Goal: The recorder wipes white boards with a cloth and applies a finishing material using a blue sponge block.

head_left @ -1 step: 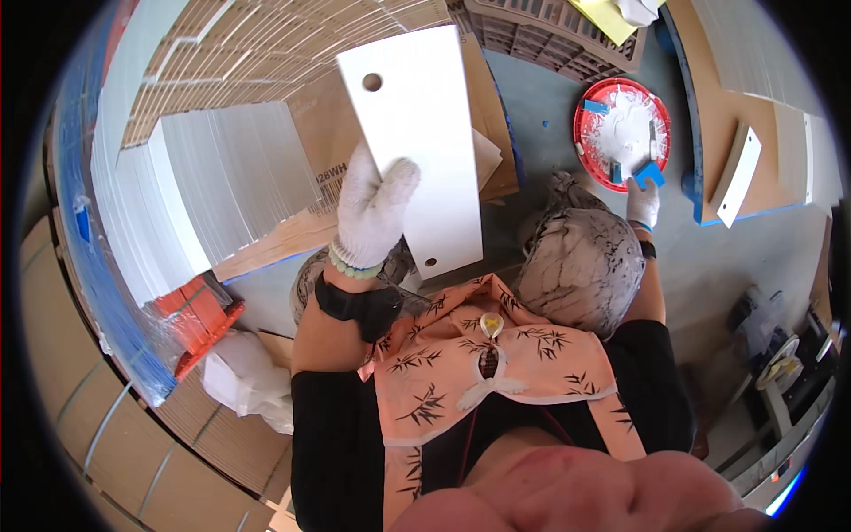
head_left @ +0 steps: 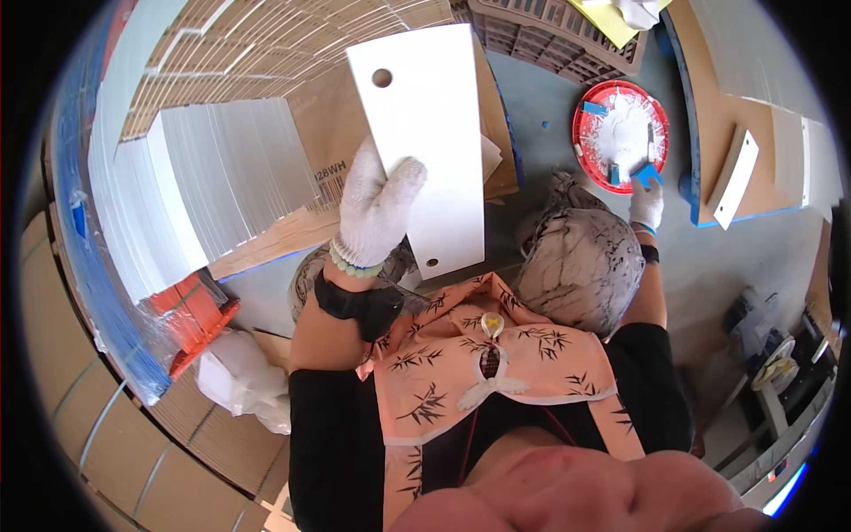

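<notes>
My left hand, in a white knit glove, grips a long white panel by its left edge, thumb across the face. The panel stands steeply in front of me, with one round hole near its top and a smaller one near its bottom. Off to the right, my gloved right hand pinches a small flat blue piece at the near rim of a round red tray. White paste covers much of the tray's inside. Other small blue pieces lie along the rim.
Many white panels stand packed on edge at left, by a cardboard box. A brown plastic crate sits at the back. On the board-topped stand at right rests another white panel with holes. My covered knee is below the tray.
The white panel and my left hand have shifted slightly to the right. My right hand and the blue piece have moved very little at the tray's near rim.
</notes>
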`<state>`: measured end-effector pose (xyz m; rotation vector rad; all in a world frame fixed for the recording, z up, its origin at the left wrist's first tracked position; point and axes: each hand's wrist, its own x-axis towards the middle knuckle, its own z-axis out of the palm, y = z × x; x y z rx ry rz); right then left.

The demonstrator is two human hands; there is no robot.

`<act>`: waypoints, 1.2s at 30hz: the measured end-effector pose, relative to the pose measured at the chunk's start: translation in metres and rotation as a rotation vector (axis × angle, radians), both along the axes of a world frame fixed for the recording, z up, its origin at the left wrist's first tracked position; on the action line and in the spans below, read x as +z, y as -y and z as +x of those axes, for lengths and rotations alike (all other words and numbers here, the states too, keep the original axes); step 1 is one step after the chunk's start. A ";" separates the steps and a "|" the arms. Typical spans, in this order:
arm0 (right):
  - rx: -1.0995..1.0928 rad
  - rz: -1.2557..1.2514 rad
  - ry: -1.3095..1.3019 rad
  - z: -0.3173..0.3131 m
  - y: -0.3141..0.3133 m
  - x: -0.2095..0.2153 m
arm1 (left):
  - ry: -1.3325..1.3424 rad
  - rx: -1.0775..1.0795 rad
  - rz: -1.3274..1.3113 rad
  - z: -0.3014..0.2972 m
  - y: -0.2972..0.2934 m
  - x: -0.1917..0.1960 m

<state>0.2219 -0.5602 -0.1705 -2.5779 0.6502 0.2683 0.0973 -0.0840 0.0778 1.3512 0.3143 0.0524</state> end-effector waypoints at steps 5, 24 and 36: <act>0.031 0.739 0.206 0.039 -0.091 0.157 | 0.104 -0.065 -0.132 -0.013 -0.006 0.000; 0.759 1.232 0.100 -0.035 -0.302 0.275 | 0.336 -0.266 0.306 -0.018 0.003 -0.030; 0.756 1.090 0.062 -0.033 -0.314 0.273 | 0.391 -0.293 0.366 -0.016 -0.002 -0.024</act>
